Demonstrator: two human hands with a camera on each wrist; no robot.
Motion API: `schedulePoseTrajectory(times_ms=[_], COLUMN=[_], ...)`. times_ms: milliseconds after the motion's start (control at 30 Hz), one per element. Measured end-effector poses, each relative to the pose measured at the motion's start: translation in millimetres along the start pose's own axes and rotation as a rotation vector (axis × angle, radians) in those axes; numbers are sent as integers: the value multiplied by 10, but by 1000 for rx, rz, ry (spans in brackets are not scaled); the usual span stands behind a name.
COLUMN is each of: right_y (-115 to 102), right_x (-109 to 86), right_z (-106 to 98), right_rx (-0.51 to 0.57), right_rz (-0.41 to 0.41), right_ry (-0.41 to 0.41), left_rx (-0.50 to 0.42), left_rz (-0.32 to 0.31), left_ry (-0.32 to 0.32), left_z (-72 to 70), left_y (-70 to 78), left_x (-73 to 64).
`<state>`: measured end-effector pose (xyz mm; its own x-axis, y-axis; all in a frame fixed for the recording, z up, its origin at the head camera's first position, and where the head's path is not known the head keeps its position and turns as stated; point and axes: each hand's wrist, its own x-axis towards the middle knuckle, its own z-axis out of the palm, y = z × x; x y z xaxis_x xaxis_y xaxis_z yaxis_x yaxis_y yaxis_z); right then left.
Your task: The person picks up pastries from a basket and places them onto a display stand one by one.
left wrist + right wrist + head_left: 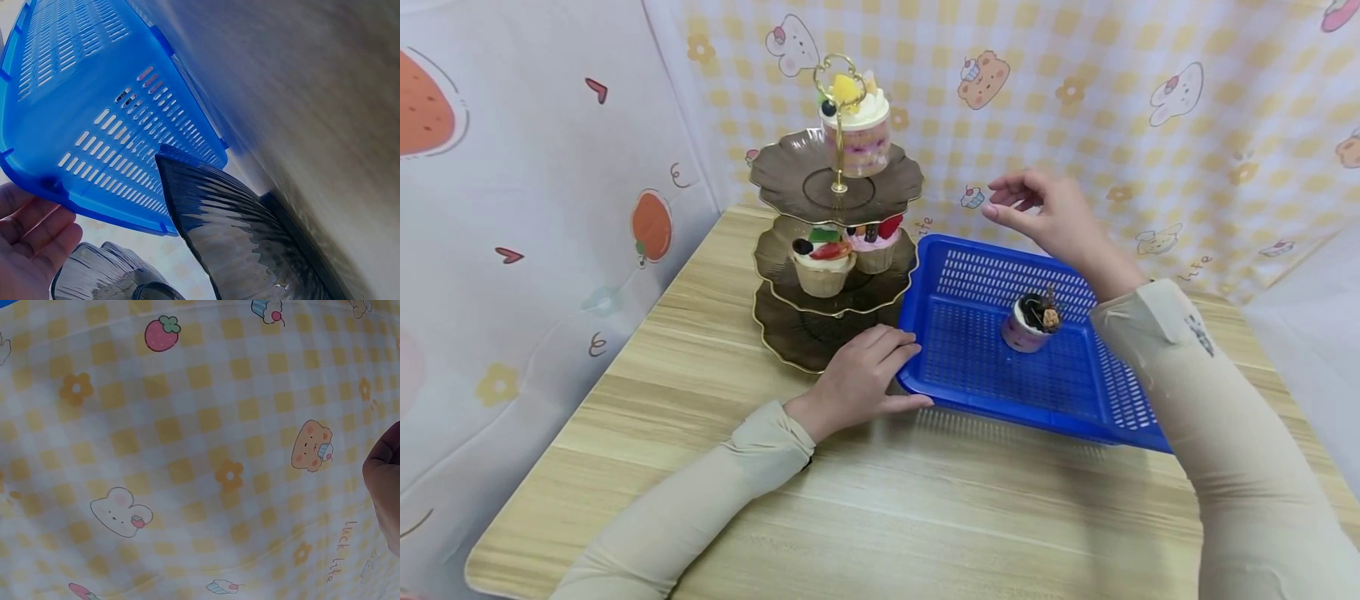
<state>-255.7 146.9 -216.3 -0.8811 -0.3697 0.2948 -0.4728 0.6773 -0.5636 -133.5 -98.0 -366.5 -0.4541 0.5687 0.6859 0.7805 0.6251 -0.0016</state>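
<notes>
My left hand (861, 379) touches the left front corner of a blue plastic basket (1022, 412), its fingers at the side rim and thumb by the front rim. Inside that basket sits one cup cake (1026, 327) with a dark topping. Over the back of the basket my right hand (1052, 212) is raised, loosely bent and holding nothing. Left of the basket stands a three-tier brown scalloped stand (805, 333). Its top tier bears a fruit-topped cup cake (861, 137). Two cupcakes, one cream-topped (822, 271) and one pink-topped (875, 250), share the middle tier.
A gold ring handle (838, 62) rises from the stand's top. Beneath everything lies a wood-grain table (880, 517). A yellow checked cloth (1075, 50) hangs behind, and a white patterned cloth (550, 208) hangs at the left.
</notes>
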Motion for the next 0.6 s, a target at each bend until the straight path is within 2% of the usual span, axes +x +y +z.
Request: schedulePoseTrajectory(times_ms=[600], right_y=[291], right_x=[-263], right_z=[47], right_rx=[-12], right_rz=[34], right_ry=[-28], left_rx=[-1], left_rz=[-4], left_ry=[-10], left_z=[-3], left_y=[5], left_x=[8])
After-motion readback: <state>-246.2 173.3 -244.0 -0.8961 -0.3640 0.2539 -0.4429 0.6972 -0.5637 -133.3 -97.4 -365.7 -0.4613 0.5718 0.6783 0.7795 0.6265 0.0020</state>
